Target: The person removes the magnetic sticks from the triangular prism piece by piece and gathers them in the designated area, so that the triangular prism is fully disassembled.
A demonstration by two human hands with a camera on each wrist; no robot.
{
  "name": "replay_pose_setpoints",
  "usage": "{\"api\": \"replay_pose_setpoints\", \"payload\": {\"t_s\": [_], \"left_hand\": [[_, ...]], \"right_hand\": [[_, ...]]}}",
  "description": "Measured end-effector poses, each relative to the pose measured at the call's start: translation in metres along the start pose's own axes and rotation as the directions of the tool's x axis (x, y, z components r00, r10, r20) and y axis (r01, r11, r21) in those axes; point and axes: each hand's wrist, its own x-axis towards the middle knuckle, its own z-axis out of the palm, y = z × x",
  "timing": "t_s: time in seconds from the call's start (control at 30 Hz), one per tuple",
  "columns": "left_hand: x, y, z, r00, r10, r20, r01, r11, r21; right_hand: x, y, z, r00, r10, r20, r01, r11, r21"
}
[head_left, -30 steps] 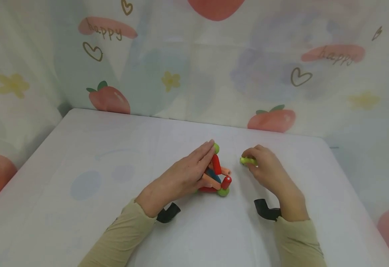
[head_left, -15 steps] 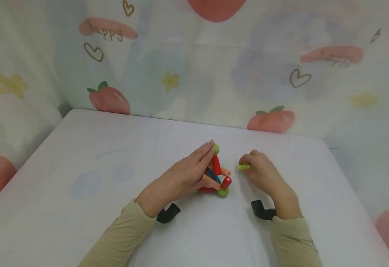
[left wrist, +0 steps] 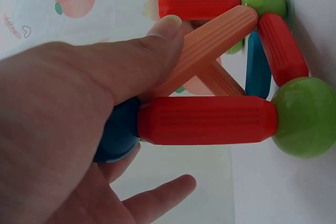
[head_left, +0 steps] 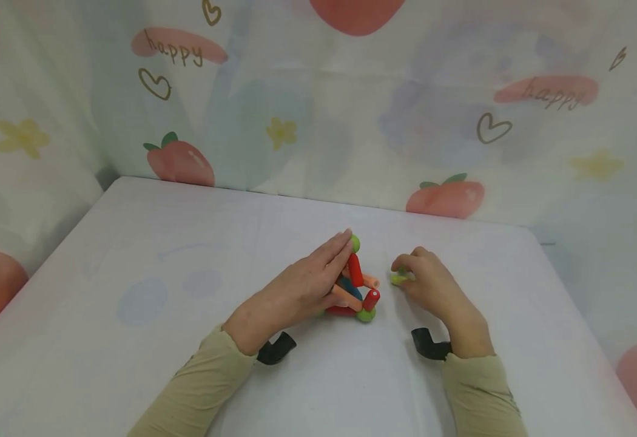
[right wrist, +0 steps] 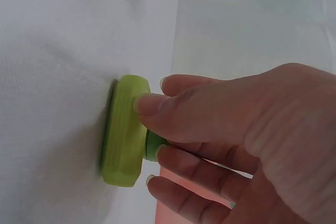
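Observation:
My left hand [head_left: 291, 291] holds a structure of magnetic building sticks and balls, its thumb on an orange stick [left wrist: 215, 38]. Red sticks [left wrist: 207, 120], a blue stick [left wrist: 257, 66] and green balls [left wrist: 305, 117] show in it. A blue ball [left wrist: 119, 132] sits under the palm. To the right of the structure, my right hand [head_left: 435, 288] pinches a yellow-green magnetic stick [right wrist: 125, 135] low over the table, thumb against its side. A darker green piece [right wrist: 154, 146] shows between that stick and the fingers; its full shape is hidden.
A white-covered table [head_left: 198, 243] lies under both hands, with a patterned cloth [head_left: 318, 121] hanging behind it. Black curved pieces show by the left wrist [head_left: 276, 348] and the right wrist [head_left: 430, 345].
My right hand has moved slightly left and nearer to me with the yellow-green stick, whose tilt has changed. My left hand and the structure have stayed in place.

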Motion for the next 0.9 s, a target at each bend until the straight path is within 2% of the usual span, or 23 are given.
{"api": "replay_pose_setpoints", "payload": {"t_s": [0.13, 0.3, 0.43, 0.67, 0.77, 0.9], "left_hand": [[0.000, 0.000, -0.001, 1.000, -0.015, 0.017, 0.015, 1.000, -0.003], [-0.001, -0.001, -0.001, 0.999, -0.022, 0.025, 0.022, 1.000, -0.020], [-0.001, -0.001, -0.001, 1.000, -0.015, 0.017, 0.016, 1.000, -0.008], [-0.002, -0.001, 0.000, 1.000, -0.007, 0.003, 0.007, 1.000, 0.000], [-0.002, -0.001, 0.001, 1.000, -0.006, 0.001, 0.006, 1.000, -0.017], [-0.001, -0.001, 0.002, 1.000, -0.015, 0.004, 0.016, 0.999, -0.050]], "right_hand": [[-0.001, -0.002, -0.003, 1.000, 0.014, 0.010, -0.014, 1.000, 0.003], [-0.004, -0.006, -0.010, 0.999, 0.000, -0.032, 0.001, 1.000, 0.031], [-0.007, -0.014, -0.014, 0.992, -0.078, -0.101, 0.084, 0.995, 0.056], [-0.012, -0.034, -0.019, 0.951, -0.232, -0.206, 0.256, 0.962, 0.099], [-0.014, -0.042, -0.017, 0.941, -0.264, -0.210, 0.298, 0.942, 0.152], [-0.014, -0.053, -0.011, 0.950, -0.272, -0.152, 0.300, 0.930, 0.210]]}}
